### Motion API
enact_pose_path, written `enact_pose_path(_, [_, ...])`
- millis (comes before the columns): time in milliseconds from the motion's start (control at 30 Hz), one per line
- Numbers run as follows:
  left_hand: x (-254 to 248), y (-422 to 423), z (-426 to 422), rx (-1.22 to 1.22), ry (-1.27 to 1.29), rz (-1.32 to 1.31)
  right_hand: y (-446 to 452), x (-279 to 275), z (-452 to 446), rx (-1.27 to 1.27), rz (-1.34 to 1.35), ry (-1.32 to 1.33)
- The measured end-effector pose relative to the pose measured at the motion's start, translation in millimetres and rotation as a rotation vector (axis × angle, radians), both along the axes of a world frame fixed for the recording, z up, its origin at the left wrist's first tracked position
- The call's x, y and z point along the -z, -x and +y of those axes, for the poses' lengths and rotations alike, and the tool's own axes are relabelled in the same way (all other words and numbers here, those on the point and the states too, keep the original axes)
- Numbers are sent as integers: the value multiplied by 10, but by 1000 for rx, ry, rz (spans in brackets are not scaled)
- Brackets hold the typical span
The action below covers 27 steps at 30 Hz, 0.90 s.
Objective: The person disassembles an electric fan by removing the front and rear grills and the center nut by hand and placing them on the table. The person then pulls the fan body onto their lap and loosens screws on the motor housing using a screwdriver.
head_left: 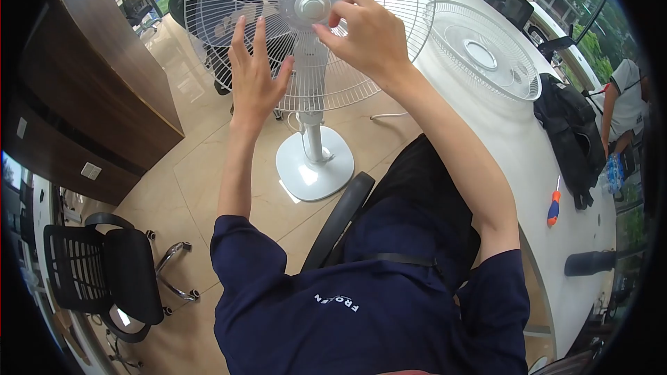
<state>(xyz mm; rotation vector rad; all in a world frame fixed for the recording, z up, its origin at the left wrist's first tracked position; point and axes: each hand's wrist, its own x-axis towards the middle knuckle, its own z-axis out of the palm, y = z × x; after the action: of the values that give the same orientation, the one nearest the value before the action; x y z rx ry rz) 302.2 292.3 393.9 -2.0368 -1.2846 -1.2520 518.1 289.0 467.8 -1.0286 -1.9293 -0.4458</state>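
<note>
In front of me stands a white pedestal fan point(315, 140) with its round wire grille point(354, 94) and no front cover over it. At its middle is a pale hub with a round knob point(313, 7). My left hand point(257, 80) is raised at the lower left of the grille, fingers spread, holding nothing. Just right of the knob, my right hand point(368, 35) has curled fingers, with a gap between thumb and index finger. Whether those fingertips touch the hub is hard to see.
On the white table point(479, 139) to the right lie a detached round fan cover point(479, 54), a black bag point(571, 135), an orange-and-blue screwdriver point(554, 208) and a dark bottle point(589, 263). A black office chair point(128, 274) stands lower left. Another person point(622, 104) is at far right.
</note>
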Motion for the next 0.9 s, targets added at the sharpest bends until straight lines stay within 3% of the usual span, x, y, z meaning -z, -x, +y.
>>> enact_pose_path(67, [4, -6, -4, 4, -2, 3, 24, -12, -24, 45, -18, 75])
enact_pose_path(167, [24, -43, -18, -1, 4, -14, 85, -32, 6, -33, 46, -20])
enact_pose_path(367, [91, -67, -51, -14, 3, 12, 100, -72, 249, -45, -112, -199])
enact_pose_path(467, [150, -104, -96, 47, 52, -63, 70, -197, 185, 71, -162, -42])
enact_pose_path(533, [172, -127, -133, 45, 75, -78, 23, -295, 147, 228, -339, 119])
enact_pose_path(567, [180, -130, -138, 46, 98, -92, 7, -261, 165, 227, -341, 119])
enact_pose_path(633, [190, -129, -130, 42, 82, -88, -14, -147, 212, -104, -96, -227])
enact_pose_path(733, [202, -120, -147, 43, 87, -80, -26, -77, 308, -78, -200, -350])
enact_pose_path(900, [192, -122, -159, 25, 79, -51, 1, -102, 298, -15, -147, -152])
